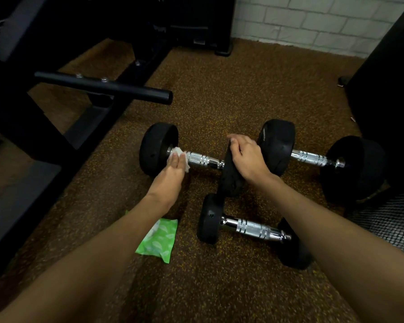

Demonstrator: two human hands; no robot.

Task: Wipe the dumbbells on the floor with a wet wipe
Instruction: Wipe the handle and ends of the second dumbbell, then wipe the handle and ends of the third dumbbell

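Three black dumbbells with chrome handles lie on the speckled brown floor. My left hand (174,163) holds a white wet wipe (178,154) against the left end of the handle of the left dumbbell (202,159), next to its left weight head. My right hand (246,155) grips the top of that dumbbell's right weight head (231,180). A second dumbbell (313,157) lies to the right, and a third dumbbell (250,227) lies nearer to me.
A green pack of wet wipes (158,238) lies on the floor under my left forearm. A black bench frame with a round bar (103,87) stands at left. Dark equipment (387,89) and a mesh surface (392,220) sit at right, a white brick wall (313,22) behind.
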